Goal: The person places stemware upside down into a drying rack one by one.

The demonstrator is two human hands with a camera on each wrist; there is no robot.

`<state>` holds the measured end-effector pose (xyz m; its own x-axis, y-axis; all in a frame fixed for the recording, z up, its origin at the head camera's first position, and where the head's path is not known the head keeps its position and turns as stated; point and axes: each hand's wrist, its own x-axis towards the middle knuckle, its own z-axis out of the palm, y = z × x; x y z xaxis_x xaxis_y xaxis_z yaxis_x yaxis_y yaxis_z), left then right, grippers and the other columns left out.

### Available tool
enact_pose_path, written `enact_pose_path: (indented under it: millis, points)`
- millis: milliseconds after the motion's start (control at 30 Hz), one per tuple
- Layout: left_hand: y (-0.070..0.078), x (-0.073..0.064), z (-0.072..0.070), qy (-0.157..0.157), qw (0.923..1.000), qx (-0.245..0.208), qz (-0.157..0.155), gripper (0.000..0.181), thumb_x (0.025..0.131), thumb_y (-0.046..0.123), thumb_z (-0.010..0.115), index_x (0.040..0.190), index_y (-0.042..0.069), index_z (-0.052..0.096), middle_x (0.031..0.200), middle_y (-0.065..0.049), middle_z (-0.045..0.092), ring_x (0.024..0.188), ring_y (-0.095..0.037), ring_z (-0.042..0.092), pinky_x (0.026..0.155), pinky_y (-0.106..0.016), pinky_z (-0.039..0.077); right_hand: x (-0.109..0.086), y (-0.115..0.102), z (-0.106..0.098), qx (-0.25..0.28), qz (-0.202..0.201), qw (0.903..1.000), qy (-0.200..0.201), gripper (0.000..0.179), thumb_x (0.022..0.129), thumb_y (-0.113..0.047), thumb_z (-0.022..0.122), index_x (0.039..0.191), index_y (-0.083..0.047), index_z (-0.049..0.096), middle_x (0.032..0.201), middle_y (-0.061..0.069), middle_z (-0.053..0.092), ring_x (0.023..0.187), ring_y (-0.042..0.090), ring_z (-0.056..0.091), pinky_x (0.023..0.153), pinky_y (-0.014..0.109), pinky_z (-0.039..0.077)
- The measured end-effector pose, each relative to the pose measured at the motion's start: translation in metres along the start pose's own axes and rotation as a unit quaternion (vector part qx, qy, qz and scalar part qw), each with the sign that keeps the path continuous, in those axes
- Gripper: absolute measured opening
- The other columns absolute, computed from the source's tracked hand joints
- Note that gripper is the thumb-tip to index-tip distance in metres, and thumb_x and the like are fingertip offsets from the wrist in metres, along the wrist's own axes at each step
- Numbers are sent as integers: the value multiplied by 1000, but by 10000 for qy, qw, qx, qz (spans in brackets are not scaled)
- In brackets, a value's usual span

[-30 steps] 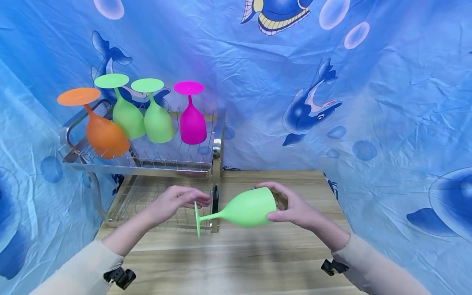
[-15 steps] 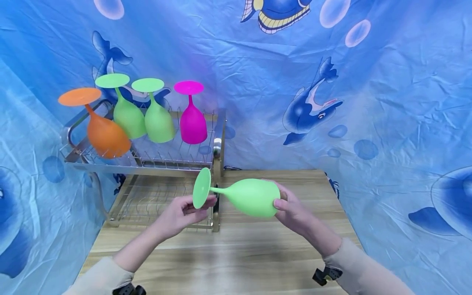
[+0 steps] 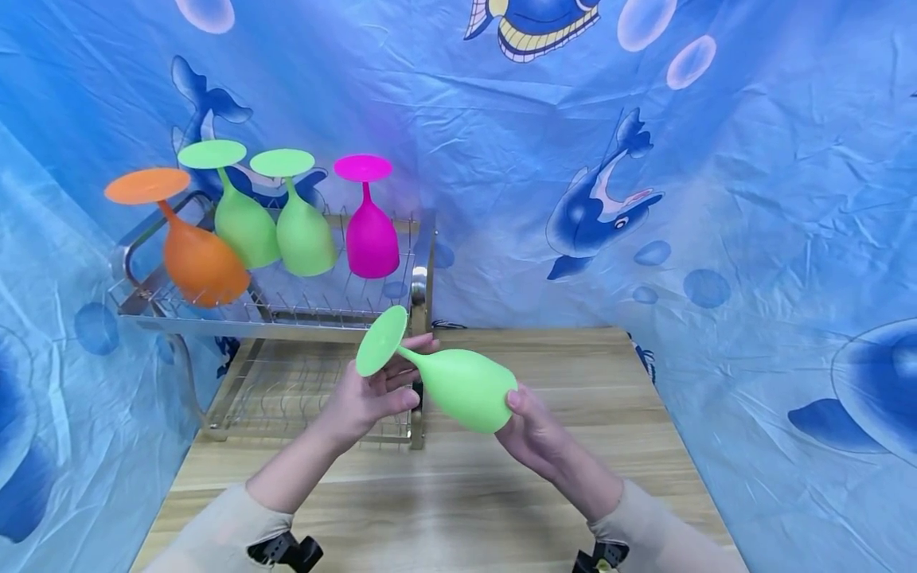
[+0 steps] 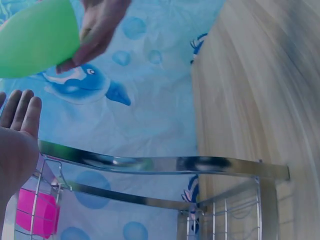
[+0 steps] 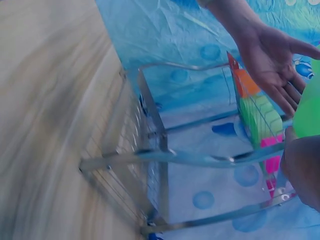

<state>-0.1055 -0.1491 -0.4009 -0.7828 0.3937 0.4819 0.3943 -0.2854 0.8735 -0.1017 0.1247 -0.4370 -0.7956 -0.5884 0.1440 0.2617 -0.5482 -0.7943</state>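
Note:
A light green wine goblet (image 3: 466, 390) is held tilted above the table, its foot up to the left and its bowl down to the right. The right hand (image 3: 533, 438) grips the bowl near the rim, thumb on the near side; its other fingers are mostly hidden. Behind the stem and foot lies the left hand (image 3: 365, 406), fingers extended and palm turned toward the goblet. In the right wrist view the left hand (image 5: 272, 65) shows a spread palm beside the green bowl (image 5: 310, 110). The left wrist view has the left fingers (image 4: 22, 112) straight below the goblet.
On the upper tier of a metal dish rack (image 3: 344, 322) at left, an orange goblet (image 3: 204, 267), two green goblets (image 3: 306, 239) and a magenta goblet (image 3: 372, 243) stand upside down. Under them is a lower wire tier. A wooden table (image 3: 573, 374) meets a blue curtain (image 3: 494, 199).
The goblet's foot has risen and tipped toward the camera while the bowl has dropped lower. The right hand moved left with it; the left hand turned palm up and moved right behind the stem.

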Motion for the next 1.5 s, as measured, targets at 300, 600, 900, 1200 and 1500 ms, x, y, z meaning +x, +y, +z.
enact_pose_path:
  millis: [300, 600, 900, 1200, 1500]
  points:
    - [4, 15, 6, -135, 9996, -114, 214, 71, 92, 30, 88, 150, 0, 59, 143, -9, 69, 135, -22, 65, 107, -34, 56, 3, 19, 10, 448, 106, 9989, -28, 53, 95, -39, 80, 139, -17, 59, 129, -5, 68, 118, 10, 63, 108, 25, 48]
    - [9, 18, 7, -51, 9997, -171, 163, 52, 93, 20, 87, 140, 9, 71, 135, -15, 73, 129, -24, 69, 103, -34, 59, 6, 27, 15, 605, 281, 9978, 48, 61, 93, -45, 82, 143, -21, 55, 136, -4, 61, 124, 12, 58, 113, 27, 46]
    - [9, 16, -2, -36, 9996, 214, -204, 39, 96, 4, 78, 134, 9, 75, 131, -5, 76, 127, -26, 70, 95, -32, 62, 8, 29, 21, 650, 482, 9967, 75, 69, 95, -48, 81, 148, -18, 50, 141, -1, 58, 128, 14, 57, 117, 29, 44]
    - [16, 13, -8, 60, 9972, 523, -538, 36, 99, 8, 76, 133, -4, 71, 129, -9, 77, 124, -25, 71, 91, -33, 62, 9, 34, 27, 809, 583, 9950, -16, 76, 95, -51, 80, 153, -16, 45, 145, 3, 56, 133, 18, 56, 120, 33, 43]
    - [12, 10, -16, -77, 9981, 381, -470, 39, 100, 16, 77, 134, -1, 72, 132, -18, 74, 121, -27, 72, 90, -32, 62, 12, 38, 34, 836, 664, 9942, -119, 80, 96, -51, 78, 157, -14, 40, 145, 3, 56, 134, 18, 55, 120, 35, 43]
